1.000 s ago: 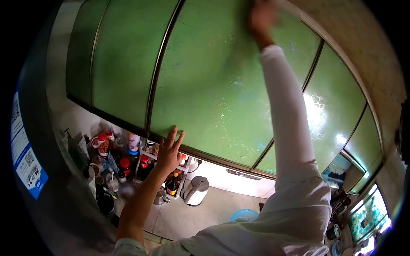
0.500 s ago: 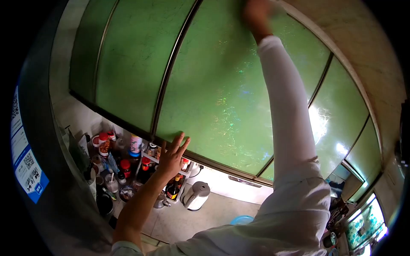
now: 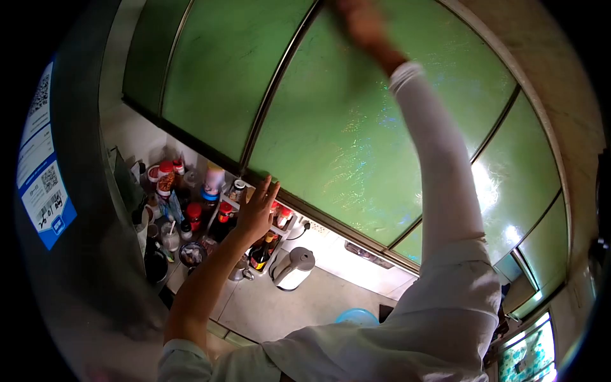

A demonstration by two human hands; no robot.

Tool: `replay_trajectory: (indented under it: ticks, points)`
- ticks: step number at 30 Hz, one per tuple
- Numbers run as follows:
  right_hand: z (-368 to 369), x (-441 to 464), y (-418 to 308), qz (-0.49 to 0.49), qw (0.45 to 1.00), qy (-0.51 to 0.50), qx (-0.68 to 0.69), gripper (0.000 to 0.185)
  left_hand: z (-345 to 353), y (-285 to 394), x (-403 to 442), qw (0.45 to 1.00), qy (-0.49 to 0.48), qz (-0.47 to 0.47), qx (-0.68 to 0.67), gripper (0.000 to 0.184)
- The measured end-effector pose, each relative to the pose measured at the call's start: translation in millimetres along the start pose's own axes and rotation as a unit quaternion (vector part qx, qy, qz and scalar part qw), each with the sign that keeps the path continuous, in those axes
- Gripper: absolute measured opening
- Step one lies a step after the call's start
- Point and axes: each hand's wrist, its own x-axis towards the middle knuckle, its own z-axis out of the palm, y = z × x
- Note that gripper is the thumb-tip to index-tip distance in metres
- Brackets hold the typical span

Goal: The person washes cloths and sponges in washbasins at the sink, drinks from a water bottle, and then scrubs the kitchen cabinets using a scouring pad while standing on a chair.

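Observation:
Green glossy cabinet doors [image 3: 324, 146] with dark metal frames fill the upper view. My left hand [image 3: 256, 213] rests with its fingers apart at the lower edge of the cabinet, fingertips on the frame, and holds nothing. High up, my right hand [image 3: 363, 22] is against the upper part of the middle door, near the dark strip between two doors. It is smeared by motion and cut by the top edge, so its fingers and anything under them cannot be made out. A white sleeve covers my right arm.
Below the cabinet, jars [image 3: 165, 178], sauce bottles [image 3: 259, 254] and a rack crowd the counter [image 3: 273, 312]. A white and grey kettle [image 3: 294, 268] and a blue basin [image 3: 358, 316] stand further right. A dark panel with labels [image 3: 48, 191] is at the left.
My right hand has moved left across the upper door. My left hand stays at the cabinet's lower edge. The view has shifted and tilted a little.

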Motion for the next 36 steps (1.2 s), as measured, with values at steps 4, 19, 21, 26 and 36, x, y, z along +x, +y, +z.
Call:
replay_trajectory:
  ticks: [4,19,21,26,36]
  points:
    - [-34,16,-7,0.07,0.95,0.033,-0.303,0.023,1,-2,-14,1.0,-0.021,-0.023,0.004,0.072]
    - [18,-61,-80,0.076,0.95,-0.201,-0.227,0.023,0,-3,-64,0.993,-0.069,-0.095,-0.019,0.075]
    - [49,-135,-121,-0.17,0.985,-0.002,0.006,0.019,3,-1,-65,0.994,-0.062,-0.091,-0.018,0.073]
    - [61,-183,-166,-0.222,0.956,-0.19,-0.04,0.02,1,1,-64,0.996,-0.05,-0.079,-0.012,0.067]
    - [60,-152,-150,-0.145,0.956,-0.2,-0.155,0.03,19,-1,-55,0.991,-0.031,-0.118,-0.052,0.063]
